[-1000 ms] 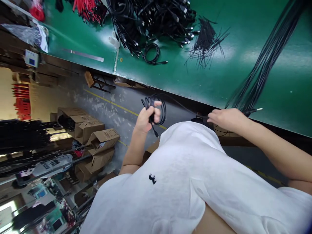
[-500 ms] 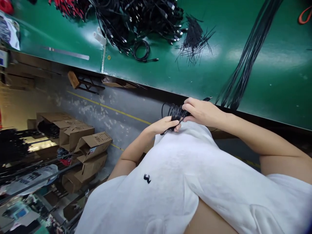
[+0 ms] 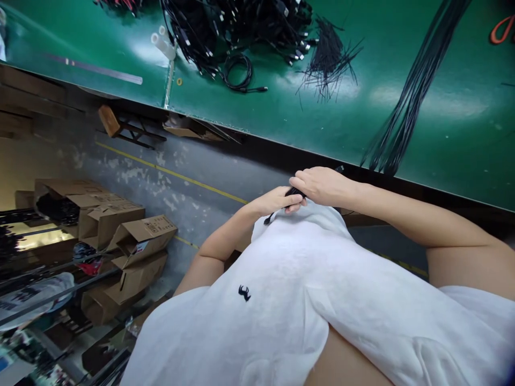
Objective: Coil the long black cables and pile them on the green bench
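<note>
A bundled black cable (image 3: 295, 192) is gripped between my two hands, just in front of the white shirt and below the table edge. My left hand (image 3: 277, 201) is closed round it from the left, thumb on top. One cable end with a dark plug hangs out under that hand. From the right, my right hand (image 3: 319, 182) closes over the coil with its fingers bent. Another plug end pokes out past its far side, near the table edge. Most of the coil is hidden by my fingers.
On the green table (image 3: 289, 120) lie a heap of black cables (image 3: 249, 32), one coiled cable (image 3: 238, 75), short black ties (image 3: 328, 56) and long black strands (image 3: 418, 91). White rollers (image 3: 163, 45) stand near the edge. Cardboard boxes (image 3: 145, 236) and a stool (image 3: 110, 120) are on the floor.
The loose loops that fanned out between my hands are now gathered tight. My right hand has moved left, over the bundle and against my left hand. The view has shifted slightly.
</note>
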Demonstrator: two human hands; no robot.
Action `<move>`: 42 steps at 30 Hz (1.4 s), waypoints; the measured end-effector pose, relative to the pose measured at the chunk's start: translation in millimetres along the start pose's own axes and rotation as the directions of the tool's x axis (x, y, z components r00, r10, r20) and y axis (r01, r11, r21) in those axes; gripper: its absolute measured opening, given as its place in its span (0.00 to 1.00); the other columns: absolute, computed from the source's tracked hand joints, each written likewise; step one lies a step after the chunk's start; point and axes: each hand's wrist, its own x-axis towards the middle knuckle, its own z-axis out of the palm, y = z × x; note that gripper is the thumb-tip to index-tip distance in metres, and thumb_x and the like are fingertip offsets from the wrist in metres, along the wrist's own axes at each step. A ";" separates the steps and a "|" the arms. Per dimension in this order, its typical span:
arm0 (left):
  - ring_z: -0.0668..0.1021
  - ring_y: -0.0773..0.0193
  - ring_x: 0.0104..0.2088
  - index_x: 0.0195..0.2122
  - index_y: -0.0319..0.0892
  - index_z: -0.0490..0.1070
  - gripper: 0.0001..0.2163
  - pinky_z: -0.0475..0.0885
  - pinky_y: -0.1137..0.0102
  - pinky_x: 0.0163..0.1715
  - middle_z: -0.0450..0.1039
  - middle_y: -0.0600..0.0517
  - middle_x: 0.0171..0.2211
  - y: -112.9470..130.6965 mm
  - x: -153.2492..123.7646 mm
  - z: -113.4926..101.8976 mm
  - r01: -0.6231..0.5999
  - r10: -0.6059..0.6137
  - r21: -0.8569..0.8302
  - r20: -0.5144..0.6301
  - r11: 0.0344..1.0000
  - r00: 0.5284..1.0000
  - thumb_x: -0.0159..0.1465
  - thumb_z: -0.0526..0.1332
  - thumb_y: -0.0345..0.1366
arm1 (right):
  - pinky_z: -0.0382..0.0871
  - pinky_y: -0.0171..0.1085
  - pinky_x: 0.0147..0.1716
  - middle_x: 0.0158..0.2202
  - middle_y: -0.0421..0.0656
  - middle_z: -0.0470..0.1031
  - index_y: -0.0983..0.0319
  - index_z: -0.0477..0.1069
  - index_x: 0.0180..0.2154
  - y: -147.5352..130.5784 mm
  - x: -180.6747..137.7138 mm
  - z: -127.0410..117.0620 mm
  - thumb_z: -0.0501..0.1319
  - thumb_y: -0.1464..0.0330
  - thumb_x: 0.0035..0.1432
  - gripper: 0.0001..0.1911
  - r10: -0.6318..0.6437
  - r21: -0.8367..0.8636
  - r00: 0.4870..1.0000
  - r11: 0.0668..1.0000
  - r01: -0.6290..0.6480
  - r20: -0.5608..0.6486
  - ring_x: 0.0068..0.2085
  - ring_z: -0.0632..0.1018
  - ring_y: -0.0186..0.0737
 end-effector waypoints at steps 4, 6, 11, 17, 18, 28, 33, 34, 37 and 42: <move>0.66 0.69 0.24 0.29 0.38 0.69 0.21 0.64 0.69 0.31 0.62 0.56 0.19 -6.7 -9.6 -9.7 -0.011 0.008 0.033 0.083 0.999 0.997 0.62 0.63 0.54 | 0.56 0.38 0.34 0.37 0.49 0.72 0.68 0.68 0.48 -4.0 0.7 -0.9 0.50 0.70 0.68 0.12 -0.041 0.133 0.999 0.990 0.040 0.004 0.35 0.72 0.42; 0.65 0.70 0.24 0.33 0.38 0.70 0.19 0.62 0.70 0.29 0.63 0.57 0.20 -12.9 -15.1 -11.4 0.007 -0.006 -0.007 0.125 1.000 0.992 0.62 0.64 0.52 | 0.56 0.37 0.33 0.39 0.48 0.73 0.67 0.67 0.50 -9.0 -0.5 -1.2 0.51 0.69 0.68 0.13 -0.042 0.220 0.997 0.975 0.028 0.060 0.35 0.72 0.41; 0.67 0.69 0.22 0.26 0.39 0.69 0.17 0.62 0.69 0.27 0.66 0.55 0.20 -26.9 -24.0 -6.9 0.083 -0.095 0.154 0.073 0.985 0.993 0.61 0.65 0.48 | 0.55 0.35 0.31 0.37 0.48 0.73 0.66 0.69 0.45 -24.1 -1.8 -4.0 0.52 0.66 0.70 0.11 -0.022 0.275 0.982 0.961 -0.031 0.190 0.34 0.73 0.40; 0.71 0.67 0.26 0.28 0.39 0.70 0.15 0.68 0.67 0.35 0.70 0.53 0.24 -27.2 -32.0 -10.0 0.027 -0.043 0.142 0.107 0.989 0.993 0.67 0.58 0.45 | 0.57 0.36 0.33 0.34 0.47 0.73 0.67 0.69 0.44 -33.1 1.9 -2.0 0.50 0.68 0.70 0.11 -0.010 0.192 0.987 0.981 -0.021 0.162 0.33 0.73 0.40; 0.70 0.67 0.25 0.29 0.40 0.70 0.16 0.68 0.67 0.35 0.68 0.54 0.22 -27.6 -32.8 -11.9 0.013 -0.031 0.132 0.131 0.991 0.991 0.67 0.57 0.46 | 0.58 0.37 0.33 0.34 0.47 0.72 0.67 0.69 0.44 -33.7 2.3 -0.5 0.49 0.68 0.71 0.12 -0.016 0.182 0.990 0.983 -0.010 0.137 0.34 0.73 0.40; 0.69 0.68 0.24 0.37 0.40 0.72 0.14 0.67 0.70 0.30 0.66 0.55 0.22 -27.8 -21.5 -28.9 0.096 -0.048 -0.131 0.325 0.987 0.944 0.62 0.65 0.47 | 0.63 0.36 0.34 0.43 0.50 0.75 0.64 0.68 0.55 -12.4 2.7 -2.4 0.43 0.67 0.74 0.20 -0.154 0.187 0.987 0.969 0.158 -0.039 0.38 0.74 0.39; 0.62 0.69 0.21 0.39 0.38 0.71 0.22 0.61 0.71 0.24 0.62 0.56 0.22 -14.8 -22.5 -29.0 0.077 -0.037 -0.305 0.134 0.949 0.990 0.65 0.56 0.55 | 0.66 0.37 0.39 0.41 0.50 0.76 0.67 0.69 0.54 17.2 16.5 -2.4 0.42 0.68 0.74 0.20 -0.252 0.207 0.961 0.940 0.271 -0.113 0.40 0.74 0.39; 0.64 0.68 0.23 0.38 0.38 0.71 0.23 0.63 0.70 0.26 0.64 0.55 0.24 -11.7 -22.4 -29.2 0.055 -0.035 -0.291 0.074 0.955 0.997 0.67 0.53 0.55 | 0.66 0.38 0.40 0.40 0.49 0.76 0.67 0.69 0.53 22.3 20.6 -0.2 0.42 0.69 0.74 0.20 -0.288 0.198 0.950 0.931 0.307 -0.119 0.40 0.74 0.40; 0.71 0.65 0.30 0.34 0.40 0.72 0.19 0.68 0.69 0.36 0.70 0.52 0.28 -7.1 -17.0 -29.2 0.066 -0.073 -0.124 -0.051 0.990 0.996 0.65 0.56 0.52 | 0.65 0.40 0.44 0.38 0.47 0.75 0.64 0.70 0.49 35.5 31.3 9.9 0.43 0.68 0.74 0.18 -0.357 0.160 0.930 0.916 0.368 -0.091 0.39 0.73 0.40; 0.64 0.67 0.25 0.32 0.42 0.68 0.17 0.60 0.72 0.26 0.63 0.57 0.22 -17.2 -0.5 -17.6 0.223 -0.242 -0.116 -0.192 0.968 0.951 0.61 0.62 0.53 | 0.62 0.41 0.51 0.37 0.44 0.73 0.62 0.69 0.43 52.2 37.0 24.1 0.44 0.69 0.73 0.16 -0.403 0.217 0.915 0.892 0.396 -0.010 0.40 0.73 0.39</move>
